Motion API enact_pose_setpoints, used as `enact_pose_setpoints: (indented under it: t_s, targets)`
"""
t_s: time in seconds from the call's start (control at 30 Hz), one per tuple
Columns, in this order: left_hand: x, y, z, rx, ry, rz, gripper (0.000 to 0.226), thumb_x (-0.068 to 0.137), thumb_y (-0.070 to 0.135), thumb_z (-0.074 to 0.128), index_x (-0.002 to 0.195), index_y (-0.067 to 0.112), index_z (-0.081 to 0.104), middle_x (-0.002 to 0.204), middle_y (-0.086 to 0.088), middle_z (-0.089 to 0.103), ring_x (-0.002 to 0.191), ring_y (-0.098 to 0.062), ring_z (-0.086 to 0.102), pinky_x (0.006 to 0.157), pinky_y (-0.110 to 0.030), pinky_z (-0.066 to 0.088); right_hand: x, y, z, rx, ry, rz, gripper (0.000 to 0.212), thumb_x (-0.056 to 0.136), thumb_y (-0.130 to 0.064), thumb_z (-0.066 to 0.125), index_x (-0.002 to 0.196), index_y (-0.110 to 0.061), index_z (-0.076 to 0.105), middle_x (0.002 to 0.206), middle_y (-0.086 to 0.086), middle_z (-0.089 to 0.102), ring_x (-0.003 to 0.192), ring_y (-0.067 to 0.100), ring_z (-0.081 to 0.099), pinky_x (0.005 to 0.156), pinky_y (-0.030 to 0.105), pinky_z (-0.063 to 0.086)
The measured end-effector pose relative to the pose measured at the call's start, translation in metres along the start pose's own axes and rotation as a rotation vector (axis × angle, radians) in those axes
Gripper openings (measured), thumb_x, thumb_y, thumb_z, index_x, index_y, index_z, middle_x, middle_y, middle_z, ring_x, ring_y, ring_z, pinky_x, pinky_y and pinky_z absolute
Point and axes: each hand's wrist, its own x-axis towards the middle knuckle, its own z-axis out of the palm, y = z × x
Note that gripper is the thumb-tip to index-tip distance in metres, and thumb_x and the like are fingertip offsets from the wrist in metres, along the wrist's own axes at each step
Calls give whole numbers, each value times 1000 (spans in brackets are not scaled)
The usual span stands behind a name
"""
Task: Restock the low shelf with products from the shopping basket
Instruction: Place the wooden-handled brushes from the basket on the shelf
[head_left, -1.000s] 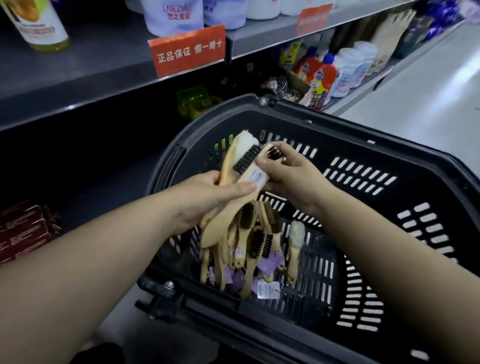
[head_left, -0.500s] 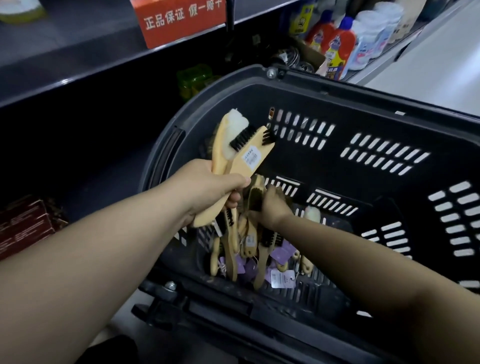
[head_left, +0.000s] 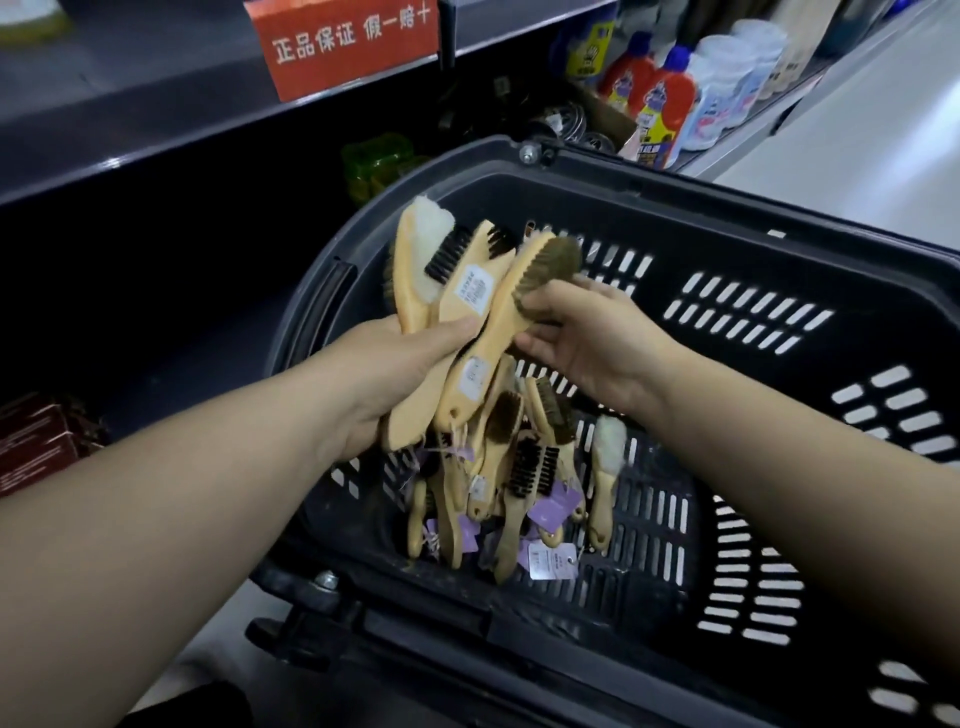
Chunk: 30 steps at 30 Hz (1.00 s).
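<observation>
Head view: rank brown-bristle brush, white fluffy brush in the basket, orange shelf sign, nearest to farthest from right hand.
1. Brown-bristle brush: held in the right hand.
2. White fluffy brush: below, in basket.
3. Orange sign: upper shelf, left.

Low shelf (head_left: 156, 291) interior, left of frame: too dark, contents unreadable. Shopping basket (head_left: 779, 244) cut off at right and bottom edges. Labels on the brushes (head_left: 470, 283): too small to read. Left hand (head_left: 384, 374) palm hidden behind the handles. Red sign (head_left: 348, 47) clipped at top edge.

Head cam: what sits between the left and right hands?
In the head view, one tan-bristled wooden brush: the right hand pinches its bristle end, and its handle lies against the brushes the left hand grips.
</observation>
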Motion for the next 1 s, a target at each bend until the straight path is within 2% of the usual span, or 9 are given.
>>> enact_pose_setpoints:
  t_s: [0.13,0.23,0.37,0.43,0.5,0.57,0.73,0.9,1.0]
  targets:
    - [-3,-2,-1,50,-46,25,45,65,11,80,107,16,64,87,-12,74,64,-20,70,48,-27,52,1,4,0,7,-70,28,21,85,-3,59,105,-5,57,98,12,68,81,20,70,61,20,56]
    - [0,-5,-3,188,102,31,42,67,4,79,104,14,63,85,-12,72,59,-19,66,46,-24,48,9,15,-24,-97,-199,132,48,80,-31,62,122,-11,51,110,9,65,96,21,67,79,31,55]
    - [2,-6,-3,197,118,13,24,71,0,74,91,9,64,58,-8,65,35,-13,56,36,-19,41,28,70,-62,-957,-65,375,67,82,-38,66,139,-17,38,135,12,50,117,25,53,100,40,44]
    - [2,-5,-3,184,98,-5,18,72,0,73,85,9,63,47,-5,61,30,-13,52,32,-16,37,36,105,-72,-1435,-17,422,88,83,-37,67,148,-8,14,155,14,16,131,30,39,107,39,36]
    - [2,-3,-3,169,74,-21,16,73,1,73,82,8,63,45,-5,60,30,-13,51,32,-15,36,41,127,-72,-1631,92,354,92,81,-41,67,147,-7,14,157,12,-6,135,35,30,108,39,34]
    - [1,-1,-2,131,49,-35,15,74,0,72,82,7,62,44,-5,60,29,-13,52,31,-14,37,43,137,-70,-1694,199,340,86,77,-43,69,141,-7,25,150,16,9,130,38,31,103,42,36]
    - [-2,2,0,80,0,-51,14,78,2,70,88,6,61,45,-5,61,29,-11,53,31,-13,36,46,137,-69,-1563,213,410,84,75,-42,74,137,-7,30,132,16,44,119,33,48,97,40,45]
    - [-4,2,0,59,-26,-38,21,73,2,74,90,5,62,51,-6,63,32,-11,54,31,-13,37,35,103,-66,-1009,103,299,44,72,-16,79,111,-10,61,108,8,66,101,23,63,90,35,52]
    - [-6,2,1,36,-31,-27,27,73,0,74,96,5,61,51,-5,62,32,-10,55,32,-14,38,13,56,-61,-548,-53,198,27,76,0,69,101,-9,64,91,7,70,85,20,69,68,28,57]
